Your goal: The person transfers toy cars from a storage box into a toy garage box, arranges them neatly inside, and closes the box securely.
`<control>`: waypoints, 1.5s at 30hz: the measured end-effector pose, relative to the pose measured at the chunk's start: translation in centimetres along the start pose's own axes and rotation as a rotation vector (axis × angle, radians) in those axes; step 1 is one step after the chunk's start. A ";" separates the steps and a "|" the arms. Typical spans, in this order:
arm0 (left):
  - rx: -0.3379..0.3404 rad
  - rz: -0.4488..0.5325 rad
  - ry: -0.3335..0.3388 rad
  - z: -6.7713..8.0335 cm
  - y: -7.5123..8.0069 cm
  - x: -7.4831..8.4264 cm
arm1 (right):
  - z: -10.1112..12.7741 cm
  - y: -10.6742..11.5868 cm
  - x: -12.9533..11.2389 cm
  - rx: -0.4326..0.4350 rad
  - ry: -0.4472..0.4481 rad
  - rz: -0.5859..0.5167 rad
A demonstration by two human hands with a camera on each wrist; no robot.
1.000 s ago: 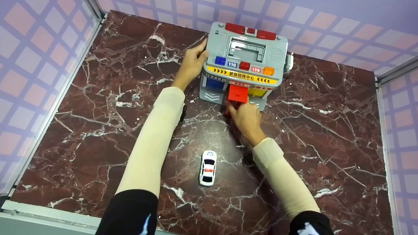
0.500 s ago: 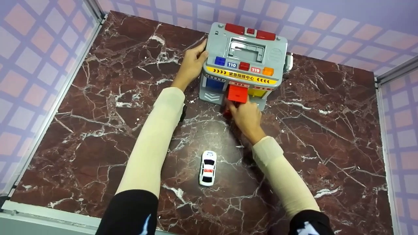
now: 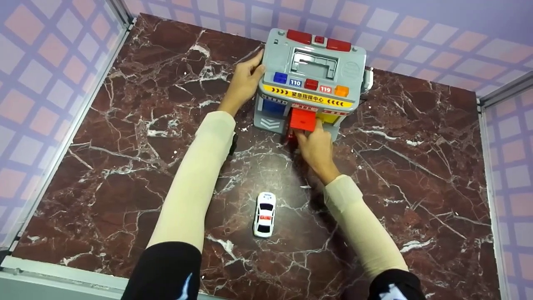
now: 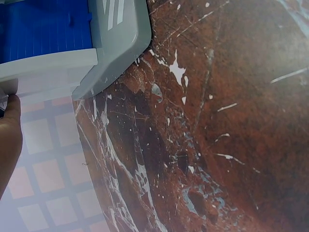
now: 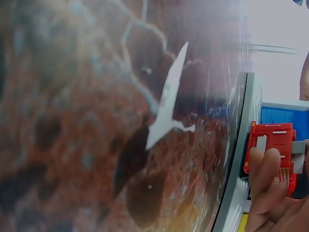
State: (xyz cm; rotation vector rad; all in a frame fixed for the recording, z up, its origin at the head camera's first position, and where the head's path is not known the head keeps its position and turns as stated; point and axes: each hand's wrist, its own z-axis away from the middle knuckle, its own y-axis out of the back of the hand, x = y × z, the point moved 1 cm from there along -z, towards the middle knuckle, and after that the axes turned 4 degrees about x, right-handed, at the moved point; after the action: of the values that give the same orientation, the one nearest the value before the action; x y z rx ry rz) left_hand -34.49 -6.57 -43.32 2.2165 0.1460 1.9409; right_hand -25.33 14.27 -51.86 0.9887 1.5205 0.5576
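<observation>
A grey toy garage (image 3: 352,68) with blue, red and yellow bays stands at the back. My left hand (image 3: 243,81) holds its left side, thumb against the wall; some fingertips are hidden behind it. In the left wrist view, part of this hand (image 4: 8,137) touches the pale side wall. The red door (image 3: 303,119) of the middle bay is swung up. Beneath it, my right hand (image 3: 316,146) grips a red toy fire truck (image 5: 277,135) at the bay mouth. Curled fingers (image 5: 270,166) overlap the truck's outward end in the right wrist view; the thumb is mostly hidden there.
A white toy police car (image 3: 265,214) with a red roof light lies between my forearms. Dark red marble-patterned tabletop (image 3: 137,175) spreads around the garage. Checked panels (image 3: 512,166) wall in the back and sides, close behind the garage.
My right hand has shifted slightly right, and its index finger now shows beside the raised door's edge. The left hand, garage and police car stay in place.
</observation>
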 end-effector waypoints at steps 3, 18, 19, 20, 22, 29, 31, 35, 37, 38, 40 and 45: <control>0.001 -0.004 0.022 0.0 0.0 0.1 | 0.0 0.1 0.1 0.006 0.009 -0.034; 0.004 -0.003 0.016 -0.2 0.3 0.0 | 0.6 0.6 0.6 -0.083 0.104 -0.077; 0.004 -0.005 0.019 -0.2 0.3 -0.1 | 0.7 0.7 0.7 -0.086 0.111 -0.066; 0.005 -0.006 0.017 -0.2 0.3 -0.1 | 0.7 0.7 0.7 -0.091 0.116 -0.061; 0.007 -0.008 0.025 -0.2 0.3 -0.1 | 0.7 0.8 0.8 -0.094 0.128 -0.047; 0.010 -0.022 0.092 -0.2 0.3 -0.2 | 0.7 0.9 0.8 -0.048 0.184 0.037; 0.010 -0.020 0.096 -0.2 0.3 -0.1 | 0.8 0.9 0.8 -0.019 0.204 0.080; 0.011 -0.020 0.078 -0.1 0.2 0.0 | 0.9 0.9 0.9 0.013 0.205 0.129; 0.011 -0.010 0.059 -0.1 0.2 -0.1 | 0.8 0.9 0.9 0.017 0.197 0.132; 0.011 -0.011 0.047 0.0 0.1 -0.1 | 0.8 0.9 0.9 0.019 0.194 0.137; 0.008 -0.003 0.023 0.0 0.1 -0.2 | 0.6 0.9 1.0 0.020 0.187 0.135; 0.005 -0.004 -0.003 0.0 0.0 0.1 | 0.2 1.0 0.9 0.027 0.179 0.128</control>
State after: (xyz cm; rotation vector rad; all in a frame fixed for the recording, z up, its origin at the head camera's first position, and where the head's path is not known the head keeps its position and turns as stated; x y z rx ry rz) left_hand -34.46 -6.53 -43.28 2.2198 0.1546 1.9374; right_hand -24.86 15.54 -51.59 1.0862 1.6339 0.7342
